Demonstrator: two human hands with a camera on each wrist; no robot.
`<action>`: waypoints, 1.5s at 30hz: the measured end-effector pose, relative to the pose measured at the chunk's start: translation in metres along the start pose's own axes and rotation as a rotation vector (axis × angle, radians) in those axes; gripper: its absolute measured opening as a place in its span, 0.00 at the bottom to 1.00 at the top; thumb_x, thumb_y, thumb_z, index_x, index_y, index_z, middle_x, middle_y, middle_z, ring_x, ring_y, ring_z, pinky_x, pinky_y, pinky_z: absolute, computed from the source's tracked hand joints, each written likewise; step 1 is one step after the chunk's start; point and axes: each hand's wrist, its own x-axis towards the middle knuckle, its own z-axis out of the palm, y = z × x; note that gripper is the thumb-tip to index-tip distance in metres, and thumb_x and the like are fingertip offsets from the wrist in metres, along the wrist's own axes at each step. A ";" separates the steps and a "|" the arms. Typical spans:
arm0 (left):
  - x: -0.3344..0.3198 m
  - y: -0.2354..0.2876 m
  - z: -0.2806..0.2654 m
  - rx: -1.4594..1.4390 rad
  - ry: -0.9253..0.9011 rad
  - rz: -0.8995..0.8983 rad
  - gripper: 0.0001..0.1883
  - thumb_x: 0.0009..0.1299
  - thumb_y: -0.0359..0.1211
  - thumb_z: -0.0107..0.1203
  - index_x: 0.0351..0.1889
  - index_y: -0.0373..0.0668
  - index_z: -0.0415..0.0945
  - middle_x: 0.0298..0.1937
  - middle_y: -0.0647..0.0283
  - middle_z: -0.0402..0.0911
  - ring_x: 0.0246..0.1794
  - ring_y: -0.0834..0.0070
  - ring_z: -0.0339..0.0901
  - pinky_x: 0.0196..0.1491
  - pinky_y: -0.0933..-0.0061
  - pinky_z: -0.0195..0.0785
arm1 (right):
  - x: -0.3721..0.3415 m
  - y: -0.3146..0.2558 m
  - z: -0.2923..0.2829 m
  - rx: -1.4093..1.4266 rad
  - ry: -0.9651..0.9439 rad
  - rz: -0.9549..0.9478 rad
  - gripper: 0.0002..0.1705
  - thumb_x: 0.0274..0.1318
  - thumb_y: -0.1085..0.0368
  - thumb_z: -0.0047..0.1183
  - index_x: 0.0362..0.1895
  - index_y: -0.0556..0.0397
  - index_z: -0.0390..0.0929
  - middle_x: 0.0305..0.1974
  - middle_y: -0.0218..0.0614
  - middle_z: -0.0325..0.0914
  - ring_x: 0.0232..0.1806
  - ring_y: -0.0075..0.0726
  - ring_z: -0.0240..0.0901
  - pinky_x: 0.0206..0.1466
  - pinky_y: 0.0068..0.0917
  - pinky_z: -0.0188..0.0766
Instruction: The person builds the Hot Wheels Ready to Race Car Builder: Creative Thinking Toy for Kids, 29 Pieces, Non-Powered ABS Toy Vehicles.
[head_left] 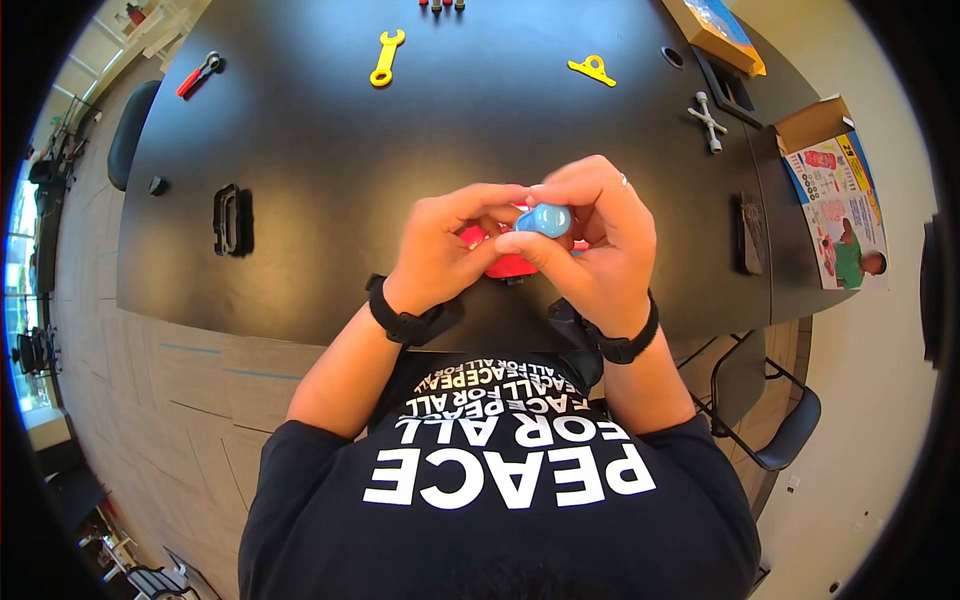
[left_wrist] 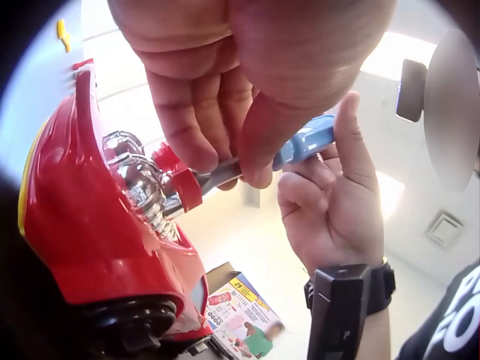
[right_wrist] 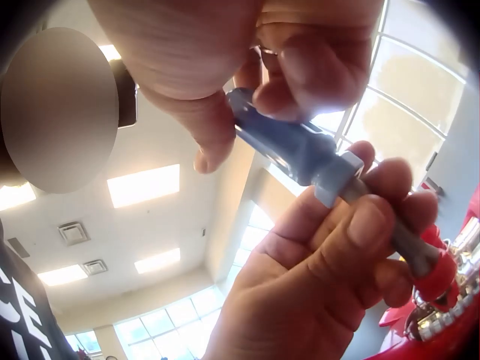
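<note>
A toy screwdriver with a blue handle (head_left: 548,218) is held between both hands over a red toy car (left_wrist: 112,217). My right hand (head_left: 615,225) grips the handle with thumb and fingers. The left hand (head_left: 435,245) pinches the grey shaft (right_wrist: 412,251) below it. At the shaft's lower end is a red piece (left_wrist: 187,192), right by the car's chrome engine (left_wrist: 142,184). In the head view both hands hide most of the car, while the left wrist view shows its red body and a black wheel (left_wrist: 135,319).
Farther back on the dark table (head_left: 330,150) lie a yellow wrench (head_left: 386,60), a yellow flat part (head_left: 594,70) and a red-handled ratchet (head_left: 200,75). A grey cross wrench (head_left: 708,123) and a printed box (head_left: 835,205) are at right. Black parts (head_left: 228,220) (head_left: 749,233) flank the hands.
</note>
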 end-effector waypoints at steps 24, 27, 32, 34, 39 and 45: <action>0.003 0.002 -0.001 0.246 0.033 0.072 0.30 0.64 0.24 0.80 0.65 0.37 0.85 0.56 0.62 0.89 0.48 0.76 0.82 0.53 0.72 0.77 | 0.018 -0.015 -0.014 0.073 -0.028 0.109 0.19 0.69 0.81 0.65 0.62 0.59 0.87 0.56 0.41 0.87 0.42 0.22 0.83 0.40 0.19 0.79; 0.003 -0.002 0.000 0.260 0.049 0.015 0.30 0.65 0.24 0.79 0.67 0.36 0.84 0.56 0.62 0.89 0.49 0.77 0.82 0.55 0.72 0.78 | 0.021 -0.008 -0.012 0.109 -0.057 0.183 0.19 0.72 0.81 0.63 0.63 0.60 0.86 0.55 0.40 0.87 0.38 0.17 0.80 0.37 0.17 0.77; 0.007 -0.007 0.002 0.253 0.102 0.053 0.26 0.67 0.24 0.75 0.64 0.39 0.86 0.51 0.55 0.92 0.50 0.62 0.91 0.55 0.63 0.82 | 0.022 0.004 -0.011 -0.055 -0.038 0.087 0.20 0.62 0.73 0.77 0.57 0.56 0.89 0.49 0.35 0.86 0.30 0.13 0.74 0.30 0.17 0.70; 0.007 -0.009 0.008 0.182 0.145 0.032 0.24 0.68 0.23 0.74 0.63 0.38 0.86 0.49 0.56 0.92 0.47 0.63 0.92 0.53 0.64 0.83 | 0.022 0.014 -0.005 -0.084 -0.025 0.011 0.22 0.57 0.71 0.81 0.56 0.55 0.89 0.49 0.34 0.86 0.29 0.14 0.72 0.29 0.17 0.68; 0.007 0.001 0.002 0.176 0.099 -0.056 0.17 0.76 0.20 0.66 0.62 0.32 0.85 0.54 0.58 0.92 0.51 0.77 0.88 0.55 0.71 0.82 | 0.024 -0.017 0.003 -0.063 -0.050 0.085 0.22 0.59 0.73 0.76 0.58 0.54 0.90 0.49 0.35 0.86 0.32 0.24 0.73 0.32 0.21 0.70; 0.010 -0.003 0.007 0.181 0.124 0.035 0.15 0.78 0.19 0.62 0.61 0.33 0.85 0.50 0.59 0.93 0.52 0.77 0.88 0.57 0.72 0.81 | 0.023 -0.001 0.003 -0.110 -0.054 0.088 0.16 0.63 0.78 0.69 0.54 0.53 0.93 0.48 0.34 0.86 0.29 0.19 0.71 0.32 0.20 0.69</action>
